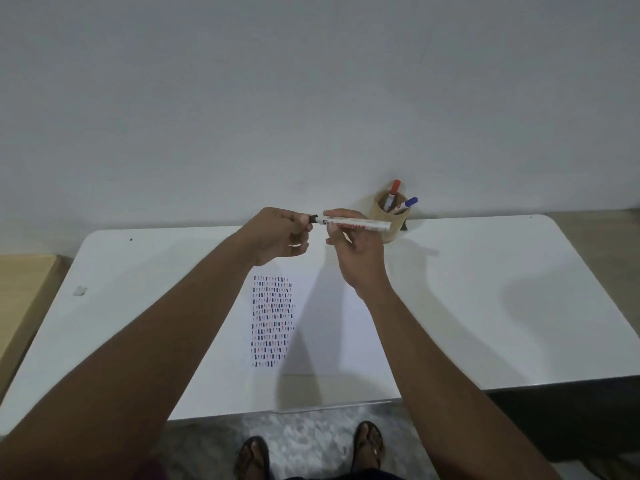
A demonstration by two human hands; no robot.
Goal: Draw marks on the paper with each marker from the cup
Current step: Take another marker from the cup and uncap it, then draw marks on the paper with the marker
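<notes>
Head view is showing a white-barrelled marker (356, 224) lying level in the air above the far edge of the paper (322, 323). The right hand (360, 254) is pinching its barrel between thumb and fingers, while the left hand (277, 237) is curling tight around the black cap (312, 218) at the marker's left end — whether the cap is seated or just off, I cannot tell. Rows of short red and dark-blue dashes are filling the paper's left part. Behind, a brown cup (389, 216) is holding a red-capped marker (393, 191) and a blue-capped marker (408, 204) on the white table (502, 289).
</notes>
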